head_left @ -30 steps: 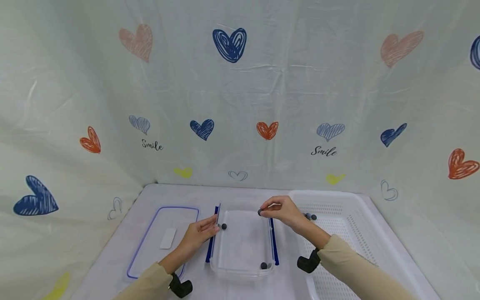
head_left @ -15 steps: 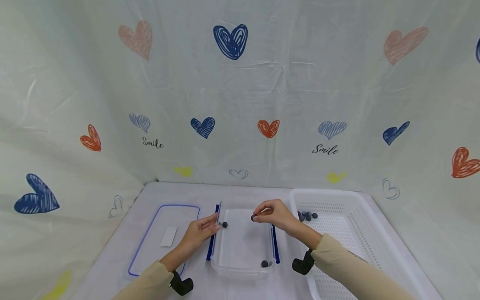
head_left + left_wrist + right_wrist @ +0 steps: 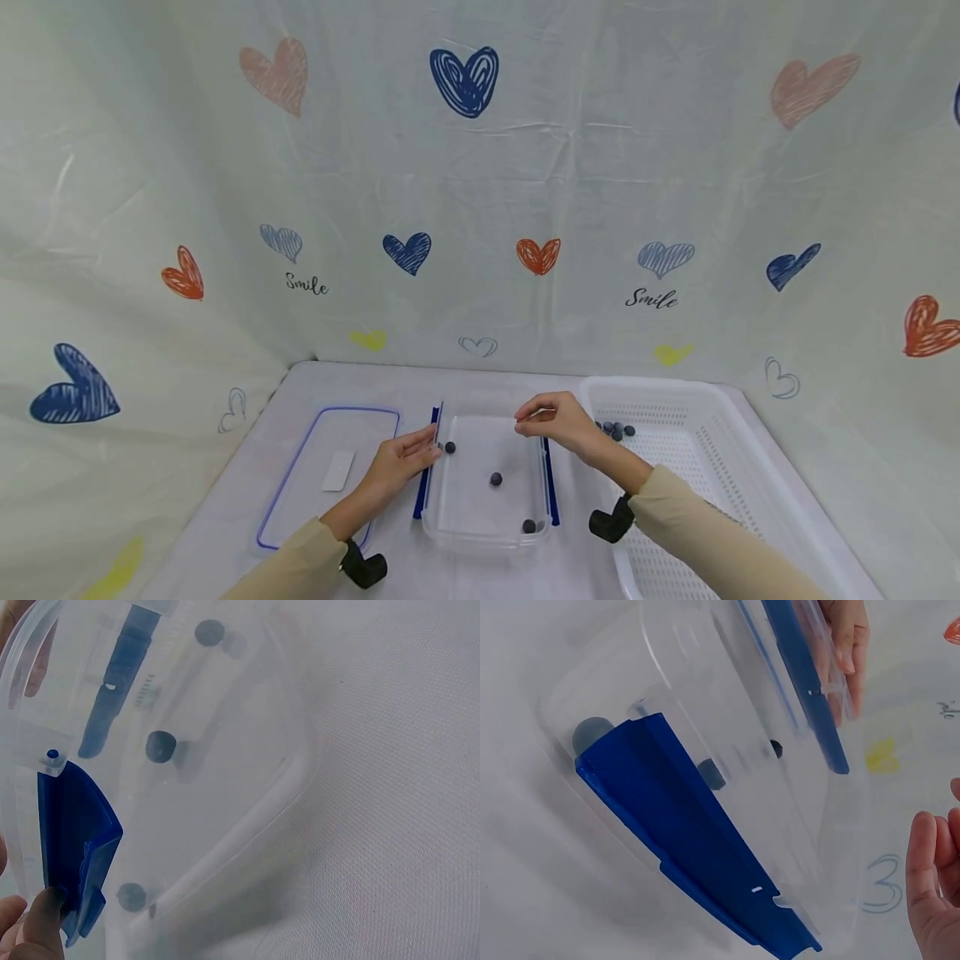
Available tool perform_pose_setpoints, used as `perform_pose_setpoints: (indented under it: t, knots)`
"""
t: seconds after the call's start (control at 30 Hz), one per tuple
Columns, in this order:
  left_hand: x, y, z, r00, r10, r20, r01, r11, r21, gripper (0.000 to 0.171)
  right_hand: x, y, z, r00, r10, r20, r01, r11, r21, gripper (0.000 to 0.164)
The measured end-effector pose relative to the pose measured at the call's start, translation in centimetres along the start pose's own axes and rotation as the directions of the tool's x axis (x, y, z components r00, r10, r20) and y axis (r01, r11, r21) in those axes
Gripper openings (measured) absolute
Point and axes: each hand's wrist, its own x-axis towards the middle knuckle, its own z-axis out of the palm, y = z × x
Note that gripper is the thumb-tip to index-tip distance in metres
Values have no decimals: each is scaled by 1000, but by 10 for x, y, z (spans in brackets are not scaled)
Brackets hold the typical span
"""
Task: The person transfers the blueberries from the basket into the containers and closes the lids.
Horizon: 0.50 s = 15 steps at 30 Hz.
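Moved since: dark ball, from R hand to mid-floor of clear box; R fingers parted, relaxed. Ball 2 by box's L edge, ball 3 near-R corner. L hand touches blue latch, fingers straightish. Perforated basket, surface's R side: more balls twd far-L corner, count unclear. Blue-rimmed lid, L side; heart-print curtain behind. Basket's near end cut off.

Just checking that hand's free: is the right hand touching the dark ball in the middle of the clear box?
Apart. In the head view, bare floor of the clear box shows between the right hand and the dark ball.
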Motion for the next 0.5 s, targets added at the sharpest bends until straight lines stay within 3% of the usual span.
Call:
perform_pose_setpoints:
  t: [0.5]
  knots:
    - [0,1,1,1000,-5,-5,5,1000,15,56,-2,7,-36,989,15,-148,-16,1000,-4,25]
